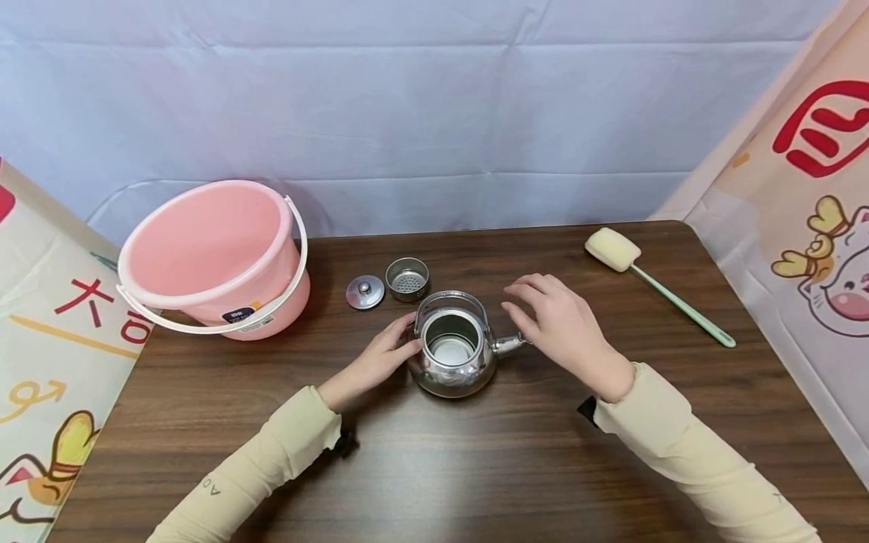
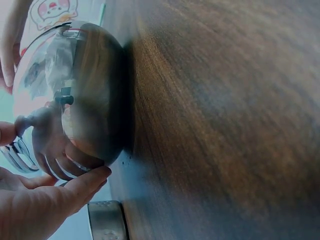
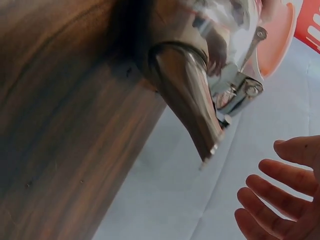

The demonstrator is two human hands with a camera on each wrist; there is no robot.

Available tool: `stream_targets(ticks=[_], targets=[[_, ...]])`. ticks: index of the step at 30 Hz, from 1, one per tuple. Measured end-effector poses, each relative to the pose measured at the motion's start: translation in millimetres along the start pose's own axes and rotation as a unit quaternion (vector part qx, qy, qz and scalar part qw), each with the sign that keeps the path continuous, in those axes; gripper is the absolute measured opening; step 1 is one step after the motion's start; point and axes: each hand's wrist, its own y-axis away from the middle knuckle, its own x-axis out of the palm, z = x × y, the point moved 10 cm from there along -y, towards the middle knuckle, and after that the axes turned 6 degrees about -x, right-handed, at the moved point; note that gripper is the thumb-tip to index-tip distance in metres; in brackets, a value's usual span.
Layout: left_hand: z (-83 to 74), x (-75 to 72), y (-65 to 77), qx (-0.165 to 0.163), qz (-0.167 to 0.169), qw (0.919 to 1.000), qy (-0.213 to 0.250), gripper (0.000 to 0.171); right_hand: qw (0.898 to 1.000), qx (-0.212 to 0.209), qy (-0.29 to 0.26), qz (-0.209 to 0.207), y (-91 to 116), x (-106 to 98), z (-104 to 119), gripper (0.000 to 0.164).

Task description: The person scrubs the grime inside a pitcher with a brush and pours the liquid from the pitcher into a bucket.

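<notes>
A shiny stainless steel kettle (image 1: pixel 453 369) stands upright on the table with its top uncovered. Its bail handle (image 1: pixel 451 296) is tipped toward the back, and its spout (image 3: pixel 187 100) points right. My left hand (image 1: pixel 376 358) holds the kettle's left side, thumb near the rim and fingers along the round body. Over by the spout, my right hand (image 1: pixel 563 324) hovers with spread, slightly bent fingers; the right wrist view shows a gap between them and the spout. Behind the kettle lie its knobbed lid (image 1: pixel 364 292) and a perforated metal strainer cup (image 1: pixel 407 280).
A pink bucket (image 1: pixel 271 302) with a white handle stands at the back left. On the right lies a sponge brush (image 1: pixel 613 250) with a long green handle. The brown wooden table (image 1: pixel 434 475) ends at a pale cloth backdrop (image 1: pixel 407 128), with printed cloths on both sides.
</notes>
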Motion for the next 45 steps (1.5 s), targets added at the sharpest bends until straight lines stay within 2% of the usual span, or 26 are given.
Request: stream_targets(ticks=[14, 27, 32, 39, 45], targets=[[1.7, 1.0, -0.4, -0.002, 0.001, 1.0000, 0.009, 0.049, 0.996, 0.063, -0.043, 0.042, 14, 27, -10, 0.019], [1.0, 0.2, -0.5, 0.001, -0.002, 1.0000, 0.000, 0.048, 0.981, 0.127, -0.116, 0.093, 30, 49, -21, 0.017], [0.7, 0.2, -0.1, -0.002, -0.001, 1.0000, 0.000, 0.048, 0.976, 0.132, -0.141, 0.103, 32, 54, -22, 0.017], [-4.8, -0.8, 1.4, 0.009, -0.006, 0.9999, 0.000, 0.049, 0.972, 0.135, -0.150, 0.116, 36, 60, -25, 0.016], [-1.8, 0.2, 2.1, -0.004, 0.001, 1.0000, 0.000, 0.050, 0.967, 0.146, -0.162, 0.133, 38, 64, -27, 0.015]])
